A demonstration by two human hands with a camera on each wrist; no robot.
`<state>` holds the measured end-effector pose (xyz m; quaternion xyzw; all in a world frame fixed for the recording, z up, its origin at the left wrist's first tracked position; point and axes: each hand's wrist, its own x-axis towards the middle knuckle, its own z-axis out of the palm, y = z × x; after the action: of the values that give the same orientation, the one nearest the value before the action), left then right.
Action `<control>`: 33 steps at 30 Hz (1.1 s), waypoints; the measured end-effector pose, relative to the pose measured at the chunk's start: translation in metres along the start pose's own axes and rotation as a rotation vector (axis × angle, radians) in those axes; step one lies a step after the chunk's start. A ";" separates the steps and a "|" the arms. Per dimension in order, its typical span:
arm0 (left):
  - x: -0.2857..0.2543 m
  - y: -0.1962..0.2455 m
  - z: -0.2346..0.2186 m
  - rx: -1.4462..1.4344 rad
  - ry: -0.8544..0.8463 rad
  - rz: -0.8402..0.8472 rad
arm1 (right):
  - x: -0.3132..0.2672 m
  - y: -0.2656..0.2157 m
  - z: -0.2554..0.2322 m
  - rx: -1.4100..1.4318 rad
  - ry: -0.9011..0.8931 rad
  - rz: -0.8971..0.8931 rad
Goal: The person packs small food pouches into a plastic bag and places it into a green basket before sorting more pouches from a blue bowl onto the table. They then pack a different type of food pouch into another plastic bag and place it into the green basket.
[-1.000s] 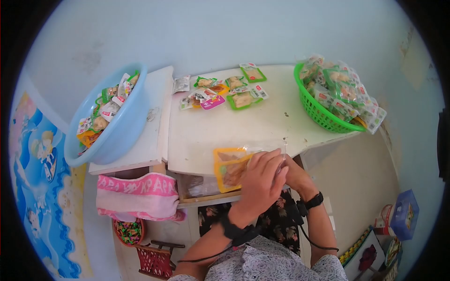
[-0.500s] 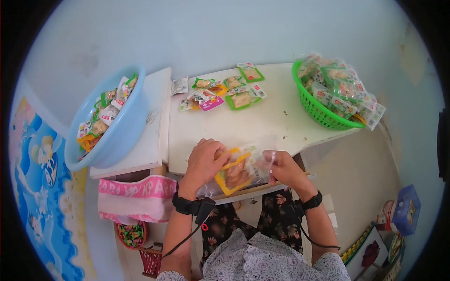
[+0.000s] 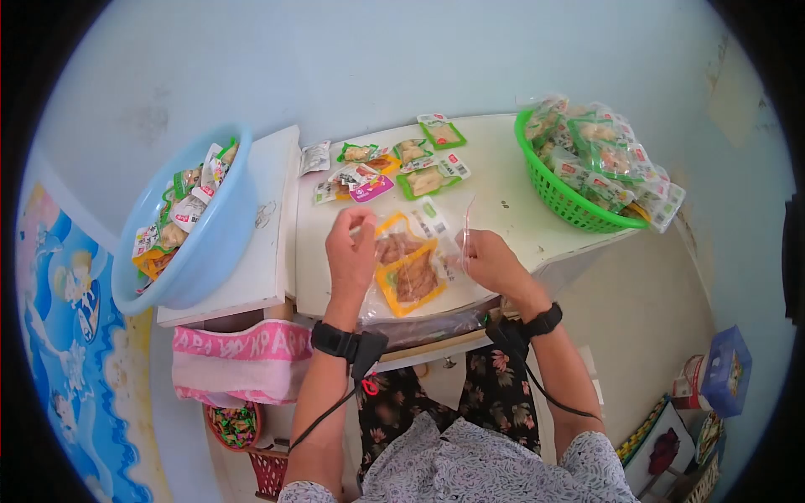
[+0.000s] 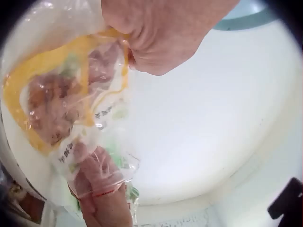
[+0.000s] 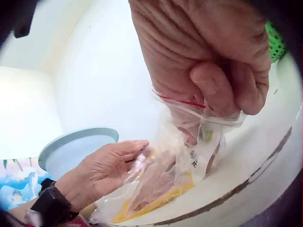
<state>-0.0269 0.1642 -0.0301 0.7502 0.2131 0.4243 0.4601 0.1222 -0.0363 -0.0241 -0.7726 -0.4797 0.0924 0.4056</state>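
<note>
The left hand (image 3: 350, 253) and right hand (image 3: 496, 264), apart, are gripping opposite sides of a clear bag (image 4: 130, 163) containing yellow-edged packets (image 3: 414, 278)

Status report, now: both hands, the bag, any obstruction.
Left hand holding clear bag; right hand gripping its red-lined edge. Two yellow-edged packets inside. No obstruction visible.

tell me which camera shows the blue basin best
The head view: it shows the basin whole, with packets inside. The left wrist view catches only some rim, top right; the right wrist view shows its side, partly behind the left hand.
</note>
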 end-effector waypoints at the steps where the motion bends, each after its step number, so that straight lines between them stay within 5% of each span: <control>1: 0.000 -0.002 -0.003 0.039 0.066 0.027 | -0.003 -0.005 0.001 -0.026 0.013 0.049; 3: -0.006 0.000 -0.012 0.117 0.193 0.081 | -0.012 -0.016 -0.002 -0.075 0.039 0.152; 6: -0.034 0.011 -0.028 0.063 0.125 -0.047 | -0.019 -0.010 -0.005 -0.094 0.085 0.147; 12: -0.085 0.014 -0.021 -0.103 0.079 -0.105 | -0.027 -0.002 0.005 -0.256 0.221 -0.073; 18: -0.085 0.014 -0.018 -0.097 0.047 -0.107 | -0.021 0.000 0.016 0.296 -0.194 0.168; 21: -0.084 0.011 -0.023 0.025 0.031 -0.072 | -0.021 -0.020 0.010 -0.189 -0.190 0.133; 24: -0.085 0.016 -0.024 0.220 -0.001 0.024 | -0.025 -0.032 0.000 -0.180 -0.283 0.144; 28: -0.090 0.019 -0.028 0.483 -0.026 0.175 | -0.032 -0.026 -0.001 -0.193 -0.196 0.163; 33: -0.090 0.025 -0.033 0.347 -0.136 0.112 | -0.038 -0.021 0.009 -0.127 -0.109 -0.057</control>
<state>-0.1057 0.1046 -0.0409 0.8560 0.2094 0.3543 0.3129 0.0833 -0.0580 -0.0245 -0.7765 -0.5279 0.0919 0.3315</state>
